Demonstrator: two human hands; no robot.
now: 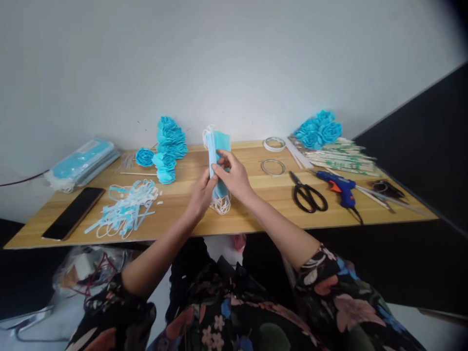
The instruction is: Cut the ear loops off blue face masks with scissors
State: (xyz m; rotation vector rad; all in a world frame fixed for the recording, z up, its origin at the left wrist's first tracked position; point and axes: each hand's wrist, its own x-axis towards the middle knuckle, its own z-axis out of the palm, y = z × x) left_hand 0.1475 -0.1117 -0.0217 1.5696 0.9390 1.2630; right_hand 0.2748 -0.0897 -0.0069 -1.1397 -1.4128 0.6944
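A stack of blue face masks (pixel 222 141) is held upright over the middle of the wooden table (pixel 248 214), with white ear loops hanging out at its top and bottom. My left hand (pixel 202 192) is closed round the stack's left side, low down. On the right side, my right hand (pixel 234 174) pinches the blue face with thumb and fingers. To the left lies a tangled heap of cut mask strips and ear loops (pixel 126 207). Black-handled scissors (pixel 307 192) rest to the right of my hands.
Blue paper-like flowers (pixel 170 139) stand at back left, and more flowers (pixel 320 129) lie on packs of sticks (pixel 345 156). A blue glue gun (pixel 340 185), tape roll (pixel 274 144) and wire coil (pixel 273 167) are right. Packaged masks (pixel 84 163) and a phone (pixel 73 214) sit left.
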